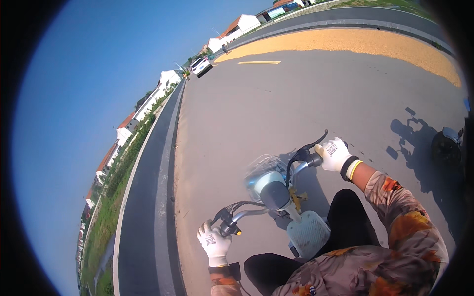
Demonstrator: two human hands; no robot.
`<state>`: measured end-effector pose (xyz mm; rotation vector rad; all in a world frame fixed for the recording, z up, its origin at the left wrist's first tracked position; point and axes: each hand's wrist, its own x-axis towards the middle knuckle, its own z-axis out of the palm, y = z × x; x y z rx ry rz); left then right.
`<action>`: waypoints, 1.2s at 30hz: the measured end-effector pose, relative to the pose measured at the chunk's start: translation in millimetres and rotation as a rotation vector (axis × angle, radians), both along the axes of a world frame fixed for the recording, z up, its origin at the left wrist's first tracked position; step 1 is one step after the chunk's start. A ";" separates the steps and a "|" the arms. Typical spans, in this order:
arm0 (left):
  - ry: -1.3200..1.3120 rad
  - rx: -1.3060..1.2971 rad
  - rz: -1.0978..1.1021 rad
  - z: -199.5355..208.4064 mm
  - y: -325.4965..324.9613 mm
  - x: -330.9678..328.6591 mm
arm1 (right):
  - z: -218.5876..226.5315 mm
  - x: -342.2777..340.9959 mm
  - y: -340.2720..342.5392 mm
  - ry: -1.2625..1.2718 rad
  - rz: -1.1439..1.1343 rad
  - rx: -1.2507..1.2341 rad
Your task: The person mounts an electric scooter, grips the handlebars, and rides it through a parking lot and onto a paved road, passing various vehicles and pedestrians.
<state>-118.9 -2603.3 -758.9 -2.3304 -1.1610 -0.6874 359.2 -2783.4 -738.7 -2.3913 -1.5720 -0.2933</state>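
I am seated on a pale scooter (274,191) with curved metal handlebars. My left hand (214,246), in a white glove, is closed around the left grip, next to a black switch housing (228,224) with a yellow button. Gloved in white too, my right hand (334,154) wraps the right grip. A black brake lever (316,141) extends ahead of it, and its fingers seem to be on the grip rather than the lever. Both grips are largely hidden by the gloves. Between my knees shows a light ribbed panel (309,233).
A white car (201,67) is ahead on the grey road (256,108), with a distant person (225,49) near it. Yellow grain (345,40) covers the road's far right side. At the right edge stands part of another two-wheeler (447,145). A kerb (165,197) borders the left.
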 end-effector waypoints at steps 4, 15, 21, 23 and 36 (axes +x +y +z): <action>-0.013 -0.004 -0.018 6.0 194.9 17.6 | 10.2 14.7 185.2 -0.005 -0.037 -0.012; 0.011 -0.004 -0.058 49.1 795.1 60.2 | 32.1 40.2 755.2 0.018 -0.085 -0.014; 0.015 -0.030 -0.071 69.2 1079.4 80.7 | 41.4 55.5 1035.2 0.014 -0.104 0.022; 0.018 -0.033 -0.066 72.6 1156.7 83.5 | 54.2 55.3 1111.4 0.035 -0.138 -0.055; -0.034 -0.001 -0.095 75.4 1352.1 98.0 | 59.7 69.7 1299.0 -0.065 -0.141 0.085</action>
